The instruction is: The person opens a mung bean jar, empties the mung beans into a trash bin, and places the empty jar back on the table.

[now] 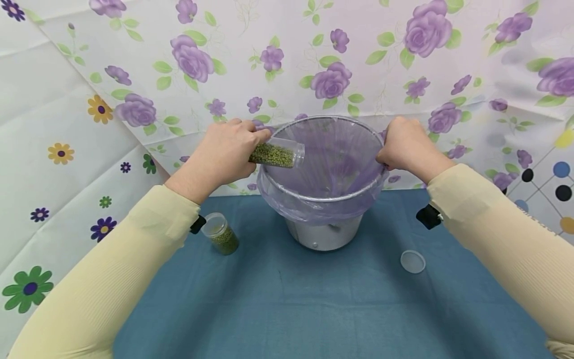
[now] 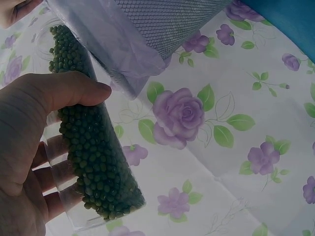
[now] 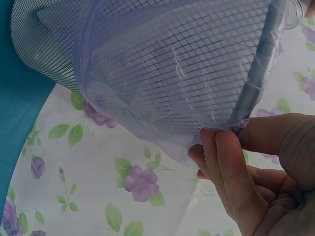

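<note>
My left hand (image 1: pixel 230 149) grips a clear plastic jar (image 2: pixel 98 152) of green mung beans, tipped nearly on its side. Its mouth reaches over the left rim of a mesh wastebasket (image 1: pixel 325 232), and the beans lie along the jar's lower side. A thin purple plastic bag (image 1: pixel 332 164) lines the basket and folds down over its rim. On the right side, my right hand (image 1: pixel 405 147) pinches the rim with the bag between thumb and fingers, as the right wrist view (image 3: pixel 246 172) confirms.
A second clear jar (image 1: pixel 220 234), partly filled with green beans, stands left of the basket. A round clear lid (image 1: pixel 412 262) lies on the blue cloth (image 1: pixel 287 309) to the right. Flowered sheeting (image 1: pixel 269 30) hangs behind the basket.
</note>
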A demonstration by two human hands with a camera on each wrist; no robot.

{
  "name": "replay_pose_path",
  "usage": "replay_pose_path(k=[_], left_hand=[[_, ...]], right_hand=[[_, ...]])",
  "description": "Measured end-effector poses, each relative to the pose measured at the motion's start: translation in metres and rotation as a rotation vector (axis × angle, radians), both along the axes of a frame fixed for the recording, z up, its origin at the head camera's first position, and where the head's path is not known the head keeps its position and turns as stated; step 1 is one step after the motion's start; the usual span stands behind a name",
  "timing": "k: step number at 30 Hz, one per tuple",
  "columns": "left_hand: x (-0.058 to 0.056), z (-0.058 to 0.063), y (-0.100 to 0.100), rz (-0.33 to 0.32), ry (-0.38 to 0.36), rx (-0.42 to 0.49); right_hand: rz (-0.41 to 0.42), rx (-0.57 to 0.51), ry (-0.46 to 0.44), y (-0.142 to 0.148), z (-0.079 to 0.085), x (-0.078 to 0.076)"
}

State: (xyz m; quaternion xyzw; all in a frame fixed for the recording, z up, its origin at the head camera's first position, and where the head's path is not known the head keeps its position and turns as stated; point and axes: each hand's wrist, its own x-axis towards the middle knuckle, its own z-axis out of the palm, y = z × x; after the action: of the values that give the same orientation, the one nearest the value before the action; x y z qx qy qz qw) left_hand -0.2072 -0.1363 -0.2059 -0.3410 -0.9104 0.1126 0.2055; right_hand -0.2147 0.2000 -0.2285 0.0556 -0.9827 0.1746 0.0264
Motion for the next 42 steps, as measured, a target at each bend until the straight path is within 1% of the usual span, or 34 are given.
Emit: replay_pose_path(k=[13, 18, 24, 36, 42], left_hand=[[-0.0008, 0.0, 0.0003, -0.004, 0.007, -0.01], [-0.0005, -0.0005, 0.0, -0.006, 0.006, -0.016], [-0.0006, -0.0007, -0.0008, -0.008, 0.0, -0.004], [-0.0006, -0.001, -0.0011, -0.01, 0.012, 0.003], [-0.0006, -0.0012, -0.0018, -0.003, -0.002, 0.002]], right_hand=[[0.001, 0.011, 0.012, -0.001, 0.0013, 0.0002], [0.0, 0.016, 0.004, -0.0011, 0.002, -0.0004], [0.006, 0.005, -0.005, -0.0008, 0.0024, -0.0005], [0.01, 0.012, 0.014, -0.0007, 0.0018, 0.0004], [0.007, 0.017, 0.015, -0.0004, 0.0012, -0.0006]])
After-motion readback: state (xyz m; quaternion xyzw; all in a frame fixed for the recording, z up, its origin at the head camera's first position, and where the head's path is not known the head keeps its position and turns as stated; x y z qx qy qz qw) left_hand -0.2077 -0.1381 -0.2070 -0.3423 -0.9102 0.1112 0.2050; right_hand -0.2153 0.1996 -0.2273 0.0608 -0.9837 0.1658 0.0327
